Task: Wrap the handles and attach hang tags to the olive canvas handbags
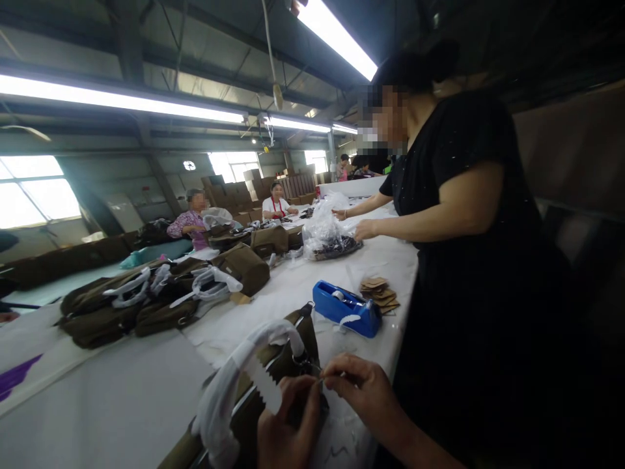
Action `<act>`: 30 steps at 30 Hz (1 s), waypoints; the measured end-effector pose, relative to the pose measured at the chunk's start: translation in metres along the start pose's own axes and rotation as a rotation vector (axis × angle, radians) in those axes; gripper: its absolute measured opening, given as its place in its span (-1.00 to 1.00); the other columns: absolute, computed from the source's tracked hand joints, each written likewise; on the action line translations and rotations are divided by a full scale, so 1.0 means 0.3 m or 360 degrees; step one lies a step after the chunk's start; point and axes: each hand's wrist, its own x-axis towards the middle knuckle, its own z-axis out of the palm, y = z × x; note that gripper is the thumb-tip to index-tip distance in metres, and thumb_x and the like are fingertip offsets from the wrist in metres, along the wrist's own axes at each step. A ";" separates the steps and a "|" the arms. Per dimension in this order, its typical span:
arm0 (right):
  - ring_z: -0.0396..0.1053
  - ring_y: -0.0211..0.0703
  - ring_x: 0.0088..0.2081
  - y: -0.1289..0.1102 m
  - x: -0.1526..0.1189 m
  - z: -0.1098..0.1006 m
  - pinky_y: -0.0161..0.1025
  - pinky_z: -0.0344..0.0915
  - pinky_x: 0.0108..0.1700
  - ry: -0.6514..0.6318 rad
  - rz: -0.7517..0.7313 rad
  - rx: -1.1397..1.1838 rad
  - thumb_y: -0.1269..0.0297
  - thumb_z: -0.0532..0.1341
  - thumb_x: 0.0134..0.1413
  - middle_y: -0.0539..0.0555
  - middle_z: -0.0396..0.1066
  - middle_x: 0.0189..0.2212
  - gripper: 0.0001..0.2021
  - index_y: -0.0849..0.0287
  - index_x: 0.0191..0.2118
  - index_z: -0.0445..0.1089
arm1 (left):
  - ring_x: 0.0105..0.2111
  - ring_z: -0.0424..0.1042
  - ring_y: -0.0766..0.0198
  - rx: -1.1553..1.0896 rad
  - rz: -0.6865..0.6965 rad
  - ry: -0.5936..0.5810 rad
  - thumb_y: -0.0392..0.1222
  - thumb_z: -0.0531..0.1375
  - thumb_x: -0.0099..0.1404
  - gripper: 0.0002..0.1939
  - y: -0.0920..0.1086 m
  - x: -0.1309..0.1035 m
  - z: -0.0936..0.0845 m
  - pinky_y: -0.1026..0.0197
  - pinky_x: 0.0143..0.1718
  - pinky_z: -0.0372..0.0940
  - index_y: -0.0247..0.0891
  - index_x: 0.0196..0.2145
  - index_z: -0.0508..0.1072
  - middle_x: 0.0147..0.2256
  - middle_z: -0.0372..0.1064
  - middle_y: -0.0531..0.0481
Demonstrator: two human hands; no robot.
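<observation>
An olive-brown bag (pixel 254 417) lies at the table's front edge, its arched handle (pixel 222 391) wrapped in white material. Beside the bag's end, the fingertips of my left hand (pixel 289 420) are pinched together. My right hand (pixel 364 391) pinches at the same spot, its thumb and forefinger almost touching the left fingertips. What lies between them is too small to make out. Just above them is a metal ring (pixel 301 358) on the bag. A white strip with a zigzag edge (pixel 266 384) shows against the left fingers; whether they hold it I cannot tell.
Beyond my hands stand a blue tape dispenser (pixel 344 307) and a pile of brown card pieces (pixel 379 295). More olive bags (pixel 146 299) cover the left side of the table. At right, a person in black (pixel 463 195) handles clear plastic (pixel 325 225). Other people sit farther back.
</observation>
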 end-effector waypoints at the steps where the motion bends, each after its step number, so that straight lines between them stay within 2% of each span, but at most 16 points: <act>1: 0.44 -0.21 -0.32 0.000 0.000 0.000 -0.36 0.33 -0.26 -0.0008 -0.0011 -0.0003 0.27 0.37 0.06 -0.01 0.54 -0.39 -0.94 0.08 -0.35 0.62 | -0.37 0.51 0.22 -0.0007 -0.0006 -0.0012 0.01 0.24 0.34 -0.78 0.001 0.000 0.000 0.25 -0.25 0.35 -0.15 -0.35 0.57 -0.40 0.50 0.07; 12: 0.47 -0.17 -0.28 -0.001 -0.002 0.005 -0.34 0.36 -0.21 -0.0007 -0.0018 -0.0017 0.24 0.39 0.06 0.00 0.57 -0.37 -0.94 0.06 -0.35 0.63 | -0.38 0.50 0.20 -0.0041 -0.0064 -0.0063 -0.01 0.24 0.34 -0.77 0.047 0.005 -0.015 0.24 -0.28 0.35 -0.18 -0.37 0.57 -0.42 0.50 0.03; 25: 0.47 -0.16 -0.29 -0.007 -0.004 0.012 -0.31 0.36 -0.20 0.0002 0.0024 -0.0005 0.21 0.38 0.06 0.01 0.56 -0.37 -0.91 0.07 -0.34 0.63 | -0.39 0.51 0.22 -0.0012 -0.0042 -0.0028 -0.03 0.24 0.35 -0.77 0.044 0.002 -0.019 0.26 -0.31 0.36 -0.19 -0.37 0.56 -0.44 0.50 0.03; 30: 0.47 -0.15 -0.28 -0.005 -0.006 0.012 -0.31 0.37 -0.20 -0.0005 0.0008 -0.0019 0.22 0.38 0.06 0.01 0.56 -0.37 -0.91 0.09 -0.33 0.62 | -0.40 0.52 0.24 0.0067 0.0036 -0.0113 -0.08 0.25 0.35 -0.81 0.031 0.009 -0.032 0.29 -0.34 0.38 -0.20 -0.36 0.57 -0.44 0.51 0.04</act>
